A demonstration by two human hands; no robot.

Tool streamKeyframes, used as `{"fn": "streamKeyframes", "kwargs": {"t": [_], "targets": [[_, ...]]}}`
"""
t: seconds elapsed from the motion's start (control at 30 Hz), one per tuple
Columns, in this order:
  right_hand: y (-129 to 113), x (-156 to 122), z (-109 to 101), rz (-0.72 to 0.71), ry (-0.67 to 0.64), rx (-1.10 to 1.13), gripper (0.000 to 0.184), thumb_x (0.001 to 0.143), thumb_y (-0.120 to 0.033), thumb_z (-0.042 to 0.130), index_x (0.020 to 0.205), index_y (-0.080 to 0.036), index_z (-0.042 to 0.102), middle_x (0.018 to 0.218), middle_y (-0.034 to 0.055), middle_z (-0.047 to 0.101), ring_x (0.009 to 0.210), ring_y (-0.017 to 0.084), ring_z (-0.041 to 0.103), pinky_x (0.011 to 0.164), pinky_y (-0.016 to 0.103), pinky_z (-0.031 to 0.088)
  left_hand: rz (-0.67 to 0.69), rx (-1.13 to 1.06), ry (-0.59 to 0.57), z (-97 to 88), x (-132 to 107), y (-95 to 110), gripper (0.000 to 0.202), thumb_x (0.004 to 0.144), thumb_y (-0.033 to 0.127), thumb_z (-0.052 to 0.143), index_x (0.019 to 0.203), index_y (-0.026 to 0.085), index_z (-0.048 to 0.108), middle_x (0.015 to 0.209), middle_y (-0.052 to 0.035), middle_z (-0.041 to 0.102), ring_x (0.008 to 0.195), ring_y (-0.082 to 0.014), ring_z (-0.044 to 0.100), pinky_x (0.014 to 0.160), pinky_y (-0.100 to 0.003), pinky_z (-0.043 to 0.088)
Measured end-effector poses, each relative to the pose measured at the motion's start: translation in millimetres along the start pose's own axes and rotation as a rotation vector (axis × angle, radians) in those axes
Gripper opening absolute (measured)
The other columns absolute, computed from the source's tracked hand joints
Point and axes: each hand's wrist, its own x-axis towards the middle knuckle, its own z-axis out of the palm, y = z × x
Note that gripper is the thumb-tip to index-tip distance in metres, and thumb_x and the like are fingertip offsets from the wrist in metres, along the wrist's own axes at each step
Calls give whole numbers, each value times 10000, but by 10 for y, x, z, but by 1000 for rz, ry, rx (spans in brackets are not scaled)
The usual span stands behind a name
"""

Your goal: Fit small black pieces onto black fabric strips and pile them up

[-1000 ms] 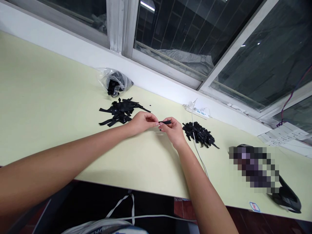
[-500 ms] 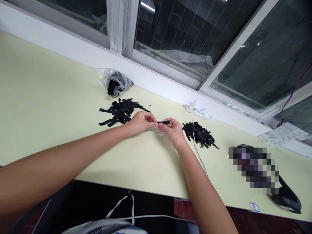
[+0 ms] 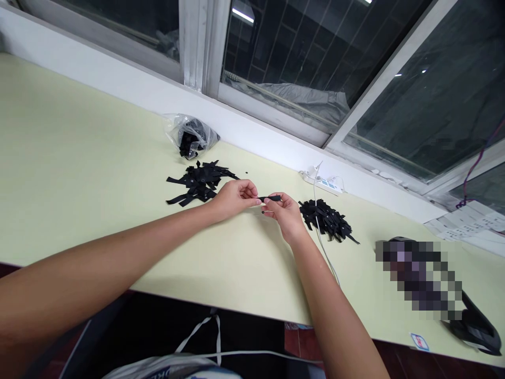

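A short black fabric strip (image 3: 273, 198) is pinched between my two hands above the table. My left hand (image 3: 235, 198) closes its thumb and fingers on the strip's left end. My right hand (image 3: 284, 213) grips the strip farther right, with part of it lying along the fingers. A small dark round piece (image 3: 263, 212) shows at the right fingertips; its kind is too small to tell. Beyond my left hand lies a loose pile of black strips (image 3: 201, 181), some bearing small shiny dots. Right of my right hand sits a denser pile of similar strips (image 3: 327, 220).
Behind the left pile stands a clear plastic bag (image 3: 193, 138) with black pieces inside. A white power strip (image 3: 325, 183) lies by the wall, its cable (image 3: 320, 237) crossing the right pile. A pixelated area and a black object (image 3: 473, 329) are at right.
The whole view has shifted slightly. Both hands keep hold of the strip, and the small dark round piece at the right fingertips shows more clearly now.
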Motion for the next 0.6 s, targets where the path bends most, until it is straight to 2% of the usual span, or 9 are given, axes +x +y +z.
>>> {"fn": "streamKeyframes", "kwargs": {"t": [0.37, 0.6], "targets": [[-11, 7, -2, -41, -7, 19, 375, 608, -387, 814, 852, -216, 586, 709, -22, 684, 667, 146, 678, 621, 253, 520, 127, 264, -24, -31, -64, 183, 120, 772, 262, 689, 827, 176, 625, 802, 4, 660, 762, -139, 606, 749, -271, 491], [32, 27, 5, -171, -37, -82, 325, 681, -412, 763, 865, -227, 569, 678, -31, 655, 650, 146, 656, 620, 266, 509, 134, 277, 10, -4, -63, 143, 141, 780, 287, 672, 859, 179, 626, 832, -7, 671, 773, -149, 622, 751, -280, 499]]}}
